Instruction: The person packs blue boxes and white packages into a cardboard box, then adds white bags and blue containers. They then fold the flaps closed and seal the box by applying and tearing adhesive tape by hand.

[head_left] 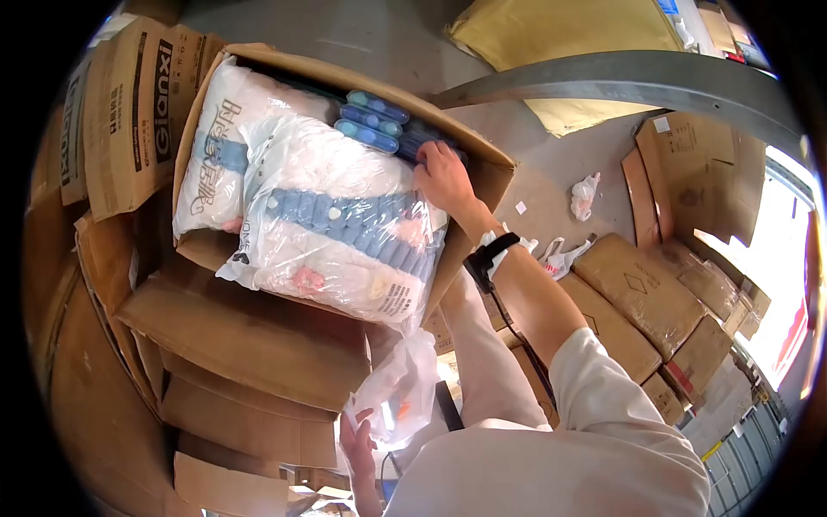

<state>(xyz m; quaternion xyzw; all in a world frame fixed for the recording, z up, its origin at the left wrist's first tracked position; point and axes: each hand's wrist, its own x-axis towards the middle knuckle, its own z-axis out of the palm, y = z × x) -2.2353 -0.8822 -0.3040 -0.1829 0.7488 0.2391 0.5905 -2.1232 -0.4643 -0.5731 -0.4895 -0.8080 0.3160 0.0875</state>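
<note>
My right hand [444, 177] reaches into the far right corner of an open cardboard box [469, 129]. Its curled fingers rest at some dark blue wrapped packs, and whatever they grip is hidden. Beside them lie several blue, long plastic-wrapped packs [368, 135]. A large clear-wrapped bundle of white and blue fabric [332, 220] fills the front of the box, with a second wrapped bundle [220, 146] to its left. Low in the view, close to my body, my left hand [357, 444] has its fingers closed on a thin white plastic bag [405, 388].
Printed cartons [138, 112] stand at the left, and opened box flaps [250, 336] lie below the box. A grey metal bar [603, 73] crosses the upper right. Stacked taped cartons [642, 293] and a crumpled plastic bag [584, 196] are on the floor at right.
</note>
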